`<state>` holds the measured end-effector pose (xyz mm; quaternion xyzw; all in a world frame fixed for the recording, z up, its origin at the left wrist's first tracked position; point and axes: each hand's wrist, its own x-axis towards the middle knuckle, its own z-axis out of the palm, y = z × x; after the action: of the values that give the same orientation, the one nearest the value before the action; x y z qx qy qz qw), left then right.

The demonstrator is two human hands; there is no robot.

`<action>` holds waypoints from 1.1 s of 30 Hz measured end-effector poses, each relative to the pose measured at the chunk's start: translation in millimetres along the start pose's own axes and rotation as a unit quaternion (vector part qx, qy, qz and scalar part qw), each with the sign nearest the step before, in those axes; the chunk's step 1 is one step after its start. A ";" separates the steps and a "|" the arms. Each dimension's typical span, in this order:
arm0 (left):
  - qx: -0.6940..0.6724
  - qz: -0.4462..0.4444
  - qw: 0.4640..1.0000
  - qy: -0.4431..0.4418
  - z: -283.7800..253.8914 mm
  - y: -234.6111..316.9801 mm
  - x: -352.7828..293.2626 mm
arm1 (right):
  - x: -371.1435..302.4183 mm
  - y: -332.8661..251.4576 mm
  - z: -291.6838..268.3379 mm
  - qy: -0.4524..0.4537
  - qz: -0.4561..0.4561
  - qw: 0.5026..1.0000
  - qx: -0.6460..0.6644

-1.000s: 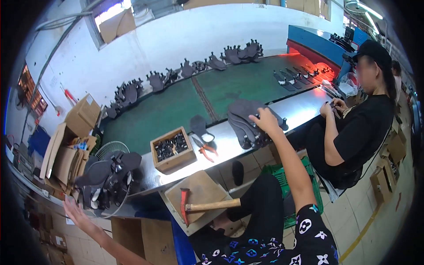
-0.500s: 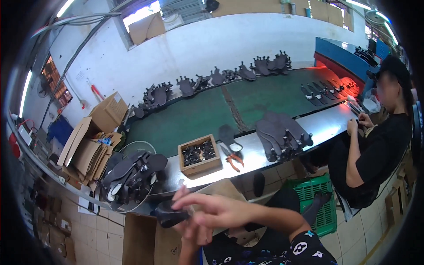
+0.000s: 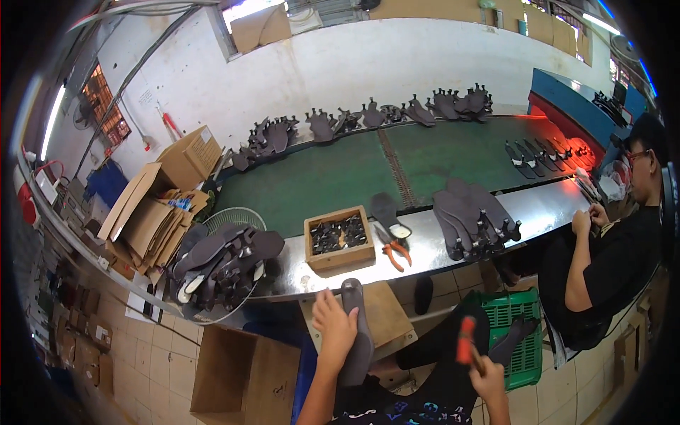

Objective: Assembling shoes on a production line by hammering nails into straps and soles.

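A long dark grey flip-flop sole (image 3: 359, 340) rests along a wooden board (image 3: 386, 315) in front of me, its rounded end near the bench edge. My left hand (image 3: 334, 329) is at the left side of this sole, fingers stretched out and thumb against its edge. Off to the right, my right hand (image 3: 490, 382) grips the wooden handle of a hammer with a red head (image 3: 465, 340). The hammer is raised above my lap, apart from the sole.
On the metal bench edge are a wooden box (image 3: 340, 263) of small black parts, orange-handled pliers (image 3: 397, 255) and stacked soles (image 3: 471, 219). A loaded wire basket (image 3: 234, 219) stands left, a cardboard box (image 3: 237, 382) below. A co-worker (image 3: 602, 262) sits right, beside a green crate (image 3: 524, 361).
My hands, together on a dark object at the lower left before, are now apart. The sole lies on the board, and my right hand has moved right and holds the hammer. The view has shifted.
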<state>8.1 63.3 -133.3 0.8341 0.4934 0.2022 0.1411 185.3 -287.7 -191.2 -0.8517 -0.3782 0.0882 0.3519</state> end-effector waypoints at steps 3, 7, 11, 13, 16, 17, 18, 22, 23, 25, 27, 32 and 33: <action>-0.047 0.108 0.987 0.110 -20.4 17.3 33.5 | -64.9 14.2 -9.4 0.137 0.107 0.964 0.201; -0.173 0.246 0.948 0.104 11.8 12.8 158.1 | -73.2 -5.6 -8.5 0.163 0.249 0.857 0.420; -0.067 0.206 0.976 0.022 39.4 12.7 223.3 | -32.3 -27.1 -10.8 0.162 0.219 0.880 0.389; -0.034 0.208 0.977 -0.027 45.4 20.5 236.8 | -19.4 -27.0 -19.5 0.088 0.291 0.884 0.355; -0.038 0.188 0.981 0.010 49.1 4.0 241.5 | 6.5 -23.7 3.7 0.103 0.210 0.872 0.430; -0.036 0.188 0.981 0.011 49.6 1.9 240.5 | 19.0 -24.7 9.7 0.102 0.209 0.871 0.433; -0.078 0.211 0.974 0.019 50.9 4.8 239.2 | 32.6 -25.4 15.2 0.104 0.165 0.893 0.406; -0.117 0.212 0.970 0.004 53.4 -2.6 242.5 | 94.9 -76.0 10.2 0.081 0.029 0.911 0.402; -0.112 0.198 0.973 -0.023 55.1 0.3 245.3 | 105.3 -93.1 7.3 0.078 0.026 0.911 0.404; -0.082 0.205 0.974 -0.051 59.3 5.4 251.2 | 119.0 -118.2 5.5 0.036 -0.007 0.916 0.400; -0.054 0.230 0.971 -0.023 60.0 9.1 255.5 | 123.7 -131.2 12.1 0.039 -0.030 0.912 0.407; 0.001 0.257 0.966 -0.006 38.3 2.4 246.9 | 123.0 -141.2 15.0 -0.019 -0.064 0.917 0.393; 0.003 0.270 0.962 0.030 28.6 -0.1 240.1 | 124.2 -144.4 13.6 -0.050 -0.038 0.909 0.413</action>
<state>125.2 273.6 -110.9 0.9305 0.2540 0.2561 0.0643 182.3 -125.4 -90.6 -0.6101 -0.3571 0.2653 0.6556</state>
